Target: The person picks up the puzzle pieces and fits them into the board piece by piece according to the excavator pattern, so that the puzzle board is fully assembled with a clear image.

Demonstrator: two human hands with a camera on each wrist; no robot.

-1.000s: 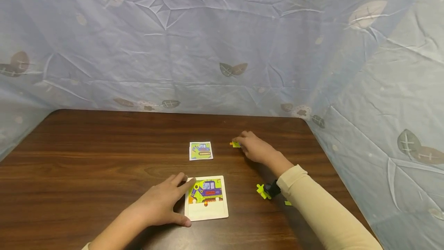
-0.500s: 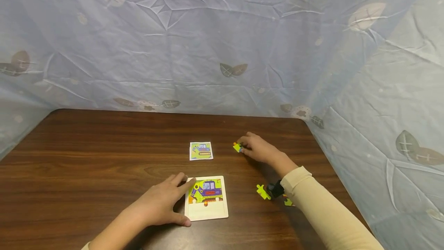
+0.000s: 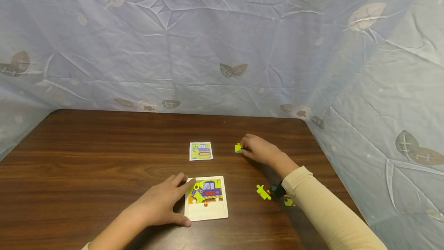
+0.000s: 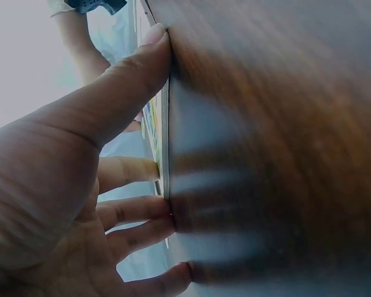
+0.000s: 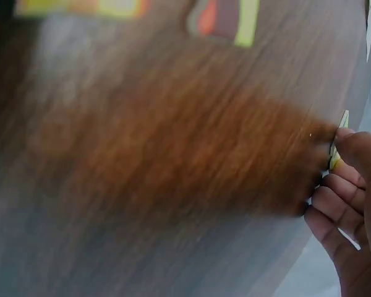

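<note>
On the left, my left hand [image 3: 157, 203] rests at the white-framed jigsaw tray [image 3: 208, 213], index finger on its upper left corner and thumb at its lower left. Its fingers are spread in the left wrist view. The tray's upper part shows a purple digger on green; its lower part is bare white, with an orange-red knob of a piece jutting into it. Farther off to the right, my right hand [image 3: 260, 150] pinches a green puzzle piece [image 3: 237, 148] with a yellow-orange tab, low at the tabletop. In the right wrist view, thumb and fingers hold that thin piece [image 5: 342, 127] edge-on.
A small picture card [image 3: 201, 151] of the same digger lies behind the tray. Near my right wrist are a loose green puzzle piece [image 3: 262, 192] and another piece [image 3: 288, 202] partly under the sleeve. Leaf-patterned cloth [image 3: 208, 49] hangs around the brown table [image 3: 86, 149].
My right hand has drawn the green piece slightly right and nearer and turned it, its orange tab swinging from the left to the top. My left hand and the tray have stayed put.
</note>
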